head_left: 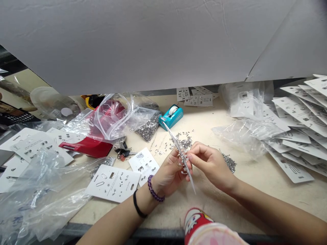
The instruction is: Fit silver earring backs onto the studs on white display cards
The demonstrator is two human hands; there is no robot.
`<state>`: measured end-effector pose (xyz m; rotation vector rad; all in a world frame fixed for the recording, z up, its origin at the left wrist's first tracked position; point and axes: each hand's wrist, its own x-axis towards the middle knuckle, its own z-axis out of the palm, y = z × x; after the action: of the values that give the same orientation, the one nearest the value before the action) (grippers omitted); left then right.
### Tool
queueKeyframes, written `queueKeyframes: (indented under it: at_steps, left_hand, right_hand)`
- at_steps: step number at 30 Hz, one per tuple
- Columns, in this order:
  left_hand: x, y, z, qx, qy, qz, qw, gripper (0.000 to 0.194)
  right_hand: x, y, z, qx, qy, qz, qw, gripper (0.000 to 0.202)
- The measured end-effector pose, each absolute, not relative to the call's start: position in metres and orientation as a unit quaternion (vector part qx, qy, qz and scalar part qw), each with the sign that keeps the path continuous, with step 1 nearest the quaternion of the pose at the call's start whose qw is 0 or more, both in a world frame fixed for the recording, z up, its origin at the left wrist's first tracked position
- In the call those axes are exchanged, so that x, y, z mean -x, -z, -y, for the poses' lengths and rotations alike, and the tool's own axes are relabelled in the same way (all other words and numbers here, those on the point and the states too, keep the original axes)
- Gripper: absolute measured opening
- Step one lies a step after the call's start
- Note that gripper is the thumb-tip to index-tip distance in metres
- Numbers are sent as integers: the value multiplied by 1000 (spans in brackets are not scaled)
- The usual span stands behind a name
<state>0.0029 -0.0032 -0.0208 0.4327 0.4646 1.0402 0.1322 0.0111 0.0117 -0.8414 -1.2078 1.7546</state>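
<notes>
At bottom centre a pink item [217, 234] is seen; mid-frame, 1 card [182, 154] — likely light, stiffish, best edge-held — is gripped by the left hand [168, 172]; the right hand's [211, 161] grip cannot be told.

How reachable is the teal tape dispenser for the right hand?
Probably yes: between the right hand and the teal tape dispenser lie mostly low, loose metal pieces. The hand is busy at the card, though, whose far tip overlaps the dispenser in view.

A white card [180, 149] (seen nearly edge-on) is held up tilted, bearing small silvery pieces [184, 172].
</notes>
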Motion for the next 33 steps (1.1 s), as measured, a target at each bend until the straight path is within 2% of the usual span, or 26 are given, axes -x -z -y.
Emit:
queueKeyframes:
  at_steps: [6, 14, 21, 33]
  left_hand:
    - [-3, 22, 3, -193, -476, -231, 826, 18]
    - [-3, 19, 4, -223, -453, -225, 833, 21]
    - [-3, 19, 7, -220, -432, -207, 850, 29]
    - [-5, 21, 8, -257, -420, -256, 832, 25]
  right_hand:
    - [-134, -8, -15, 319, -746, 449, 374, 21]
    - [-148, -8, -22, 339, -718, 515, 323, 16]
    - [-153, -11, -20, 362, -704, 531, 303, 13]
    - [-152, -9, -23, 370, -709, 530, 281, 18]
